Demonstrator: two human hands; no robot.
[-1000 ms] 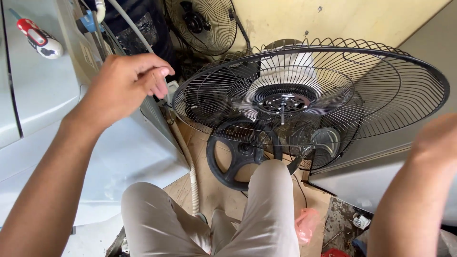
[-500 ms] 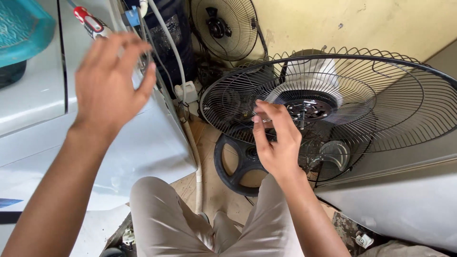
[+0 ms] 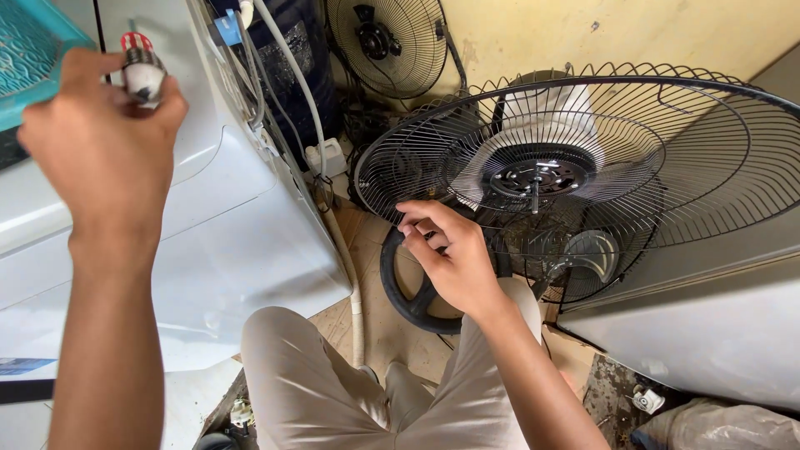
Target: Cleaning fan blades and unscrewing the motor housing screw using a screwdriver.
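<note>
While sitting by the fan, reaching up at the upper left with the left hand [image 3: 100, 142], fingers closing on a small red and white tool [image 3: 143, 71]. Pinching the black wire fan guard [image 3: 583, 158] at mid frame with the right hand [image 3: 450, 254]. Probably light, springy, bendy wire; best holding by the thick rim.

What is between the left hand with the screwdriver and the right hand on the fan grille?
In the head view, a white appliance with hoses lies between the left hand and right hand.
</note>
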